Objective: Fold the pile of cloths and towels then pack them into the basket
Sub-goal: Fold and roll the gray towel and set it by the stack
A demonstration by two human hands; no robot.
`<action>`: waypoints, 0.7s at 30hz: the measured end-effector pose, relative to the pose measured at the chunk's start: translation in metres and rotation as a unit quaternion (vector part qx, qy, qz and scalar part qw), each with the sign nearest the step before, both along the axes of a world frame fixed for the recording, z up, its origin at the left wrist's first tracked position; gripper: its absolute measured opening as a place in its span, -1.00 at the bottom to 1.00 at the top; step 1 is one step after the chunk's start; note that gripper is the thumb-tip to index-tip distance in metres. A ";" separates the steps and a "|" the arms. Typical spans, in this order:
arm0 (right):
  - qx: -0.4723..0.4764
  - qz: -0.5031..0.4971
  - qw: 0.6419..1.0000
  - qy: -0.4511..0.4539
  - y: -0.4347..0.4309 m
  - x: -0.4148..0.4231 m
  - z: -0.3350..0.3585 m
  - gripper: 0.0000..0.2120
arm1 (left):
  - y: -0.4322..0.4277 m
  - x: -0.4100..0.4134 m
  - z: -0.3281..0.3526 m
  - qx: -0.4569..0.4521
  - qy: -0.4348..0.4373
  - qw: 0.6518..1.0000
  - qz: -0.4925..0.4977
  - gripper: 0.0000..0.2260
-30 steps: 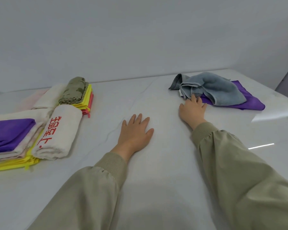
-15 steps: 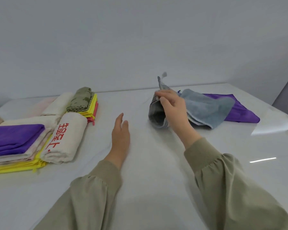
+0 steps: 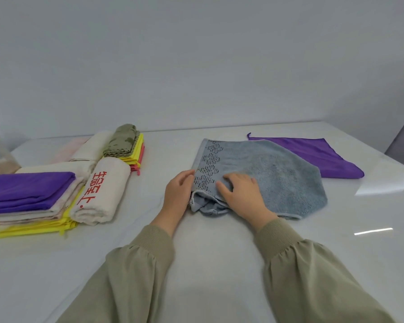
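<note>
- The grey-blue towel [image 3: 273, 180] lies mostly spread on the desk [image 3: 210, 257], just right of centre. Its near-left corner is bunched and tucked under itself. If that lump is folded in as it is, I'd expect a crooked, bulky packet.
- The left hand [image 3: 178, 194] has its fingers curled round the towel's left edge. The right hand [image 3: 241, 198] sits on top, its bent fingers dug into the cloth by the patterned band. As both hands grip the same end, the far end is free and could skew or slide on the glossy surface.
- The towel's far edge seems to overlap the purple cloth [image 3: 317, 157] behind it. A hard tug might drag that cloth along and rumple it.
- The folded piles [image 3: 28, 194] on the left look uneven, with a white roll [image 3: 100, 190] leaning against them. Lifting them carelessly could spill them.
- I can't pick out the basket for certain. A pale shape at the far left edge might be it. All the folded cloths sit on the desk, not packed.
</note>
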State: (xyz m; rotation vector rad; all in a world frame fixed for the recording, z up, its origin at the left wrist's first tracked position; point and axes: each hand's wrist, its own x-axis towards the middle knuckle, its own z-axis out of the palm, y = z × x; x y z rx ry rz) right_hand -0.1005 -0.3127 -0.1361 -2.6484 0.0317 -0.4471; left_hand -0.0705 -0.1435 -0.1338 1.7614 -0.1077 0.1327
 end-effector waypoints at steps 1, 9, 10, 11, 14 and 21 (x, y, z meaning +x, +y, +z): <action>0.009 0.035 0.999 0.004 0.002 -0.002 0.001 -0.52 | 0.002 0.001 0.000 -0.015 0.004 1.000 0.003 -0.78; 0.100 0.061 0.993 0.011 0.019 0.001 0.009 -0.81 | 0.016 -0.001 0.000 -0.068 0.079 0.993 -0.060 -0.69; 0.142 0.044 0.989 0.008 0.022 0.003 0.014 -0.80 | 0.015 -0.001 0.004 -0.106 0.107 0.986 -0.078 -0.68; 0.185 0.033 0.982 -0.007 0.025 0.004 0.021 -0.81 | 0.015 -0.003 0.012 -0.144 0.125 0.977 -0.095 -0.66; 0.311 0.028 0.948 -0.068 0.032 0.011 0.061 -0.84 | 0.015 -0.002 0.049 -0.170 0.093 0.971 -0.136 -0.67; 0.568 0.082 0.812 -0.107 0.037 0.028 0.190 -0.75 | 0.025 0.010 0.163 0.044 -0.122 0.985 -0.112 -0.50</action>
